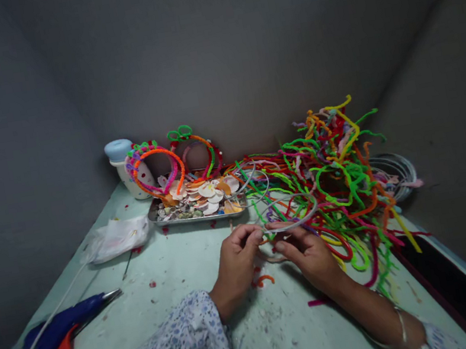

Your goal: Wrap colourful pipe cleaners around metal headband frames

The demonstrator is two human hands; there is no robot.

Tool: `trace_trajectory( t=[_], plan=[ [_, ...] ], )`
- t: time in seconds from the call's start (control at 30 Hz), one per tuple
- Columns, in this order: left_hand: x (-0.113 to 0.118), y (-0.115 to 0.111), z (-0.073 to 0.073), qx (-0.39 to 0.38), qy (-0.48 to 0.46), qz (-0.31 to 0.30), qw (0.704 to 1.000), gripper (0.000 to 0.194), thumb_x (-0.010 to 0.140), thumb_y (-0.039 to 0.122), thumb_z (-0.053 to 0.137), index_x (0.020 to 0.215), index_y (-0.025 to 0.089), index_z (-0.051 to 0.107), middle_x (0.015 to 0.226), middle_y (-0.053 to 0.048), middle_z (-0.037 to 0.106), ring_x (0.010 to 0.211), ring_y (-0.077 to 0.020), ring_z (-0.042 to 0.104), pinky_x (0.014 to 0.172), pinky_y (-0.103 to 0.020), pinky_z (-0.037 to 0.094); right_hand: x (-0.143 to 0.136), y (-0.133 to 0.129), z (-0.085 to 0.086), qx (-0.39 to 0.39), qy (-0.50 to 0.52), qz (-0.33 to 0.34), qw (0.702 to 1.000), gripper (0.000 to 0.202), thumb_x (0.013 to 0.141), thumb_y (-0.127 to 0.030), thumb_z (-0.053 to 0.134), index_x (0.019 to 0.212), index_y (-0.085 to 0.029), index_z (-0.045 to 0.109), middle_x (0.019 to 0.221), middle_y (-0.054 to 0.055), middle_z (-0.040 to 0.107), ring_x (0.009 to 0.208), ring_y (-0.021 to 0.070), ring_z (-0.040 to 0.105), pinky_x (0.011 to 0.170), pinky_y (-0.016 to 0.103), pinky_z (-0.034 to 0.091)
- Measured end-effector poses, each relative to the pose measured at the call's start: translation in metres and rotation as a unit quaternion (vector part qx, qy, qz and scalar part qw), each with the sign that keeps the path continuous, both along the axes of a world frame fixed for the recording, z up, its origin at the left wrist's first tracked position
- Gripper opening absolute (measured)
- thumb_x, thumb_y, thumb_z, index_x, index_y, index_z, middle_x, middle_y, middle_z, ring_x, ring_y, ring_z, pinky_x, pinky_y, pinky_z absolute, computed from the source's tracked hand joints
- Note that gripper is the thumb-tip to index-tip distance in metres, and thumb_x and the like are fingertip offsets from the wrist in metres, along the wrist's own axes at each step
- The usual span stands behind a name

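Observation:
Near the middle of the table, my left hand (240, 263) pinches the end of a thin pale hoop (314, 203) between thumb and fingers. My right hand (308, 254) is closed on the same hoop just to the right, its thumb below and fingers above. The hoop curves up and away behind my right hand. Colourful fuzzy stems (342, 179) lie tangled behind and right of my hands. A small orange curl (264, 280) rests on the table between my wrists.
A metal tray (200, 219) holds petal-like pieces, with decorated headbands (152, 152) behind it. At left are a blue glue gun (55, 341), a plastic bag (120, 237) and a blue-lidded container (119, 151). Coiled hoops (405, 168) sit at the right edge.

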State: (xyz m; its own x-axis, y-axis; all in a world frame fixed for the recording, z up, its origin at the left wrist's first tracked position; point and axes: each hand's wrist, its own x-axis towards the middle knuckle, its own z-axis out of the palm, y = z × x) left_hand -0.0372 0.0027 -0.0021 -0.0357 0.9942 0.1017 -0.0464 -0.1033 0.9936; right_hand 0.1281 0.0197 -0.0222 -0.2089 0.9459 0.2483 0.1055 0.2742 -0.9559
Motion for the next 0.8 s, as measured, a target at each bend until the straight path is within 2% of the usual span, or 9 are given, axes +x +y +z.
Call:
trace_trajectory(
  t=[0.07,0.13,0.27,0.37,0.47,0.57,0.67,0.73,0.8],
  plan=[
    [0.000,0.001,0.001,-0.028,-0.046,-0.002,0.999,0.024,0.082,0.040,0.063,0.085,0.016,0.066,0.075,-0.001,0.061,0.066,-0.0125,0.054,0.061,-0.023,0.045,-0.001,-0.001,0.000,0.048,-0.042,0.002,0.998,0.025,0.082,-0.030,0.068,0.106,-0.025,0.071,0.105,0.007,0.071,0.097,0.0241,0.065,0.087,0.039,0.051],
    [-0.001,0.002,0.001,-0.047,-0.079,0.007,0.996,0.026,0.079,0.041,0.066,0.084,0.016,0.066,0.070,0.001,0.058,0.060,-0.0104,0.051,0.056,-0.021,0.043,-0.001,-0.002,0.000,0.068,-0.056,-0.002,0.996,0.023,0.082,-0.028,0.067,0.104,-0.025,0.072,0.104,0.007,0.071,0.095,0.0239,0.065,0.084,0.038,0.052],
    [-0.002,0.005,0.002,-0.052,-0.101,0.027,0.993,0.027,0.077,0.042,0.069,0.082,0.015,0.065,0.062,0.004,0.052,0.056,-0.0083,0.046,0.053,-0.018,0.039,-0.001,-0.003,-0.004,0.057,-0.046,-0.031,0.997,0.018,0.081,-0.030,0.069,0.098,-0.024,0.072,0.098,0.007,0.071,0.084,0.0224,0.066,0.072,0.034,0.053],
    [-0.002,0.006,0.002,-0.051,-0.126,0.005,0.991,0.028,0.079,0.042,0.068,0.085,0.014,0.065,0.063,0.004,0.053,0.057,-0.0081,0.048,0.055,-0.018,0.041,0.001,-0.003,-0.006,0.051,-0.035,-0.038,0.997,0.020,0.080,-0.032,0.070,0.098,-0.024,0.072,0.096,0.006,0.072,0.085,0.0226,0.067,0.075,0.034,0.053],
    [0.001,0.005,0.000,-0.059,-0.157,-0.019,0.986,0.028,0.080,0.041,0.068,0.088,0.014,0.064,0.066,0.002,0.057,0.057,-0.0077,0.050,0.056,-0.018,0.043,0.003,-0.005,-0.005,0.028,-0.001,-0.018,0.999,0.021,0.084,-0.037,0.066,0.099,-0.024,0.073,0.094,0.007,0.073,0.085,0.0231,0.068,0.076,0.035,0.054],
    [0.004,0.004,-0.003,-0.086,-0.199,-0.045,0.975,0.030,0.080,0.043,0.068,0.090,0.015,0.062,0.063,0.003,0.055,0.053,-0.0084,0.052,0.053,-0.020,0.044,0.004,-0.008,-0.002,-0.025,0.040,0.021,0.999,0.030,0.088,-0.047,0.058,0.094,-0.023,0.075,0.073,0.006,0.073,0.061,0.0204,0.066,0.060,0.034,0.054],
    [0.004,0.003,-0.005,-0.104,-0.219,-0.066,0.968,0.031,0.079,0.044,0.069,0.089,0.016,0.062,0.062,0.003,0.055,0.053,-0.0087,0.052,0.053,-0.020,0.044,0.003,-0.008,0.002,-0.074,0.066,0.038,0.994,0.039,0.085,-0.055,0.057,0.087,-0.020,0.076,0.055,0.004,0.067,0.044,0.0176,0.057,0.046,0.030,0.048],
    [0.004,0.004,-0.005,-0.102,-0.219,-0.063,0.968,0.030,0.078,0.042,0.070,0.087,0.015,0.062,0.065,0.002,0.057,0.055,-0.0076,0.052,0.055,-0.019,0.044,0.002,-0.007,0.004,-0.068,0.067,0.013,0.995,0.036,0.082,-0.053,0.062,0.086,-0.021,0.076,0.060,0.004,0.069,0.046,0.0170,0.057,0.044,0.029,0.046],
    [0.003,0.005,-0.006,-0.096,-0.212,-0.056,0.971,0.029,0.078,0.041,0.070,0.085,0.014,0.063,0.068,0.001,0.058,0.055,-0.0066,0.052,0.056,-0.019,0.042,0.002,-0.005,0.005,-0.039,0.067,-0.028,0.997,0.030,0.079,-0.049,0.067,0.091,-0.022,0.074,0.076,0.006,0.073,0.054,0.0170,0.060,0.047,0.028,0.047]
  ],
)
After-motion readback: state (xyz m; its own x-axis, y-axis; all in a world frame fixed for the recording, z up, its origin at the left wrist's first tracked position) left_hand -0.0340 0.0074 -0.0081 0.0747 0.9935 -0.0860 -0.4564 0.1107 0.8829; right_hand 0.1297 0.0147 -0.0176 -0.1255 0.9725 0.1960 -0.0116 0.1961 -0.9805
